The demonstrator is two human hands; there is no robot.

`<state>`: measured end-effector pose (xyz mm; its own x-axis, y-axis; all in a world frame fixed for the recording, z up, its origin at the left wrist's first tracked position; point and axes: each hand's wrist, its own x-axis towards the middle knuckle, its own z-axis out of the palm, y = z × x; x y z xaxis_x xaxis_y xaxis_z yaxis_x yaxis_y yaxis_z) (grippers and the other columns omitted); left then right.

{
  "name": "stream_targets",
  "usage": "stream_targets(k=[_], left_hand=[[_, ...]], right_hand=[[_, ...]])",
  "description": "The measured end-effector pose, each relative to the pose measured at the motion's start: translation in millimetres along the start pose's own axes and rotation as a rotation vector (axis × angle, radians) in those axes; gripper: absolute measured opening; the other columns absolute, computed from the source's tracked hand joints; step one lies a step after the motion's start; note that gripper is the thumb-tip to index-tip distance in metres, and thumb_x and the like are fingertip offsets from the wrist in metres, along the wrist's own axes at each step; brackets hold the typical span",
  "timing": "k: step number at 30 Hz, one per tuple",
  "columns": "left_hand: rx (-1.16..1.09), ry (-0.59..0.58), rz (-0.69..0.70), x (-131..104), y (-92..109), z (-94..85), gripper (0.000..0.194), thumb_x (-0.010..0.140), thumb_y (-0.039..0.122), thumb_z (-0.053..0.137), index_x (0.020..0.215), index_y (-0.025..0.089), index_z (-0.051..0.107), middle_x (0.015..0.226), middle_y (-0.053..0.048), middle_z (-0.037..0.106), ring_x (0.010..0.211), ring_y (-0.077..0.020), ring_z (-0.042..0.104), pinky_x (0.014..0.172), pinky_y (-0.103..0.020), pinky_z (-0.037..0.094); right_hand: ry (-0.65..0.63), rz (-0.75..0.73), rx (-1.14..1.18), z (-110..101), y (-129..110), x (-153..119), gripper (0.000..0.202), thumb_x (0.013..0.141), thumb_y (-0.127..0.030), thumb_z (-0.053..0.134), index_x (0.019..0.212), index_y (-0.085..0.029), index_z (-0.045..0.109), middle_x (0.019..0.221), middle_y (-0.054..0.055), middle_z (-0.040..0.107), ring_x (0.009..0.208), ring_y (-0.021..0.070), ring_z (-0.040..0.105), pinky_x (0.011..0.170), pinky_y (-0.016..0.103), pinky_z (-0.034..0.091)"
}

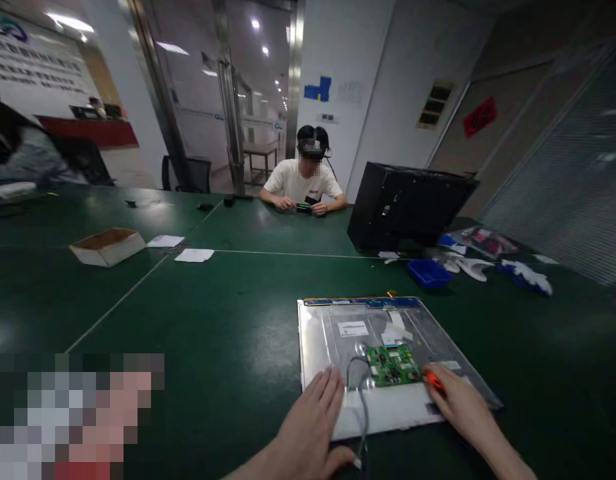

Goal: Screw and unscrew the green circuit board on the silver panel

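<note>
A flat LCD panel [318,340] lies on the green table with its metal back facing up. Fixed to its back is a green circuit board [392,365], from whose left side a grey cable [364,417] runs towards the table's near side. My left hand [313,420] rests over the panel's left near corner, fingers stretched out, the thumb beside the cable's end. In my closed right hand [461,400] is a screwdriver [435,382] with an orange handle, held at the board's right edge. Its tip is too small to make out.
Beyond the panel stand a blue tray [430,273] and a black monitor [408,207]. Gloves [528,277] lie at the right. An open box [108,247] and white papers [195,255] are at the left. Across the table, a person [308,180] handles a small object.
</note>
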<state>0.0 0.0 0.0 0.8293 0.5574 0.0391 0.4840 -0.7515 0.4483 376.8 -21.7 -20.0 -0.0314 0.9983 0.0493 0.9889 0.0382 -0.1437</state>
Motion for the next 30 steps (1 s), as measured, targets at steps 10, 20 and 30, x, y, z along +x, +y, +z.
stream_targets(k=[10,20,30], left_hand=[[-0.062,-0.003,0.019,12,8,-7.9,0.081,0.095,0.063,0.03,0.151,0.007,0.014,0.156,-0.017,0.009,0.144,-0.0341,0.006,0.118,-0.046,0.013],[-0.064,0.009,0.108,60,35,-7.2,0.079,0.096,0.059,0.03,0.147,-0.001,0.024,0.153,-0.023,0.019,0.143,-0.0326,0.016,0.117,-0.043,0.015],[0.002,0.072,0.228,103,40,22.4,0.083,0.093,0.06,0.039,0.143,-0.005,0.029,0.15,-0.026,0.026,0.141,-0.0334,0.021,0.118,-0.039,0.013]], right_hand=[[0.028,0.133,0.053,-21,18,23,0.033,0.086,-0.036,0.039,0.102,-0.02,0.063,0.11,0.011,0.065,0.088,0.0255,0.065,0.073,0.036,0.05],[0.051,0.035,0.076,-26,-4,77,0.029,0.085,-0.045,0.048,0.091,-0.023,0.067,0.095,0.008,0.07,0.086,0.0248,0.064,0.076,0.032,0.045],[0.027,-0.033,0.076,-19,17,72,0.023,0.087,-0.036,0.043,0.083,-0.024,0.062,0.083,0.005,0.069,0.076,0.0223,0.066,0.067,0.029,0.044]])
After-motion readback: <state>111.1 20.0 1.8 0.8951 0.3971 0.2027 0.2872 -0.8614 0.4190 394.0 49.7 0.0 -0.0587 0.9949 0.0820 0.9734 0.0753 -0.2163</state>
